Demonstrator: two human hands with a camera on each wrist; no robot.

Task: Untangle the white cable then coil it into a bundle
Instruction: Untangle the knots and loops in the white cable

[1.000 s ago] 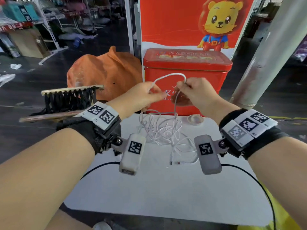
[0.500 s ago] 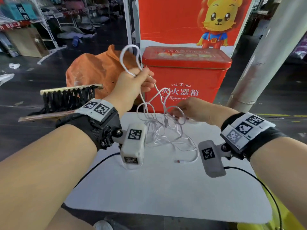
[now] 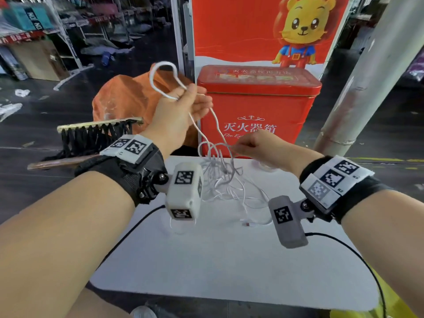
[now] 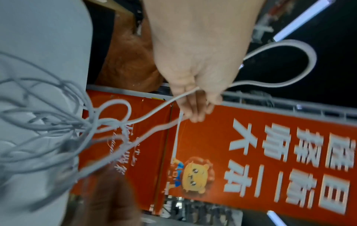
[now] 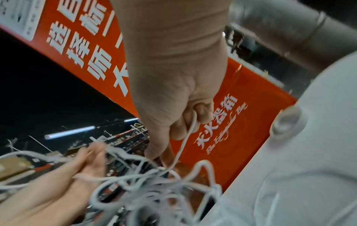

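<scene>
White cable (image 3: pixel 219 180), thin, snarled mid-frame over bench (image 3: pixel 229 260); loop pinched high by left hand (image 3: pixel 181 111), strand pinched lower by right hand (image 3: pixel 257 145).

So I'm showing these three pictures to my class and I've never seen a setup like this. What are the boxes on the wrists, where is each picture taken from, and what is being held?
No machine here: a person works bare-handed. The boxes strapped to the wrists are small cameras; a third sits on the head. The wide picture is the head's view; the other two look along each hand. The left hand is raised and grips a loop of the white cable. The right hand, lower, pinches a strand above the tangle, most of which lies on the white table. Behind stands a red tin box.
</scene>
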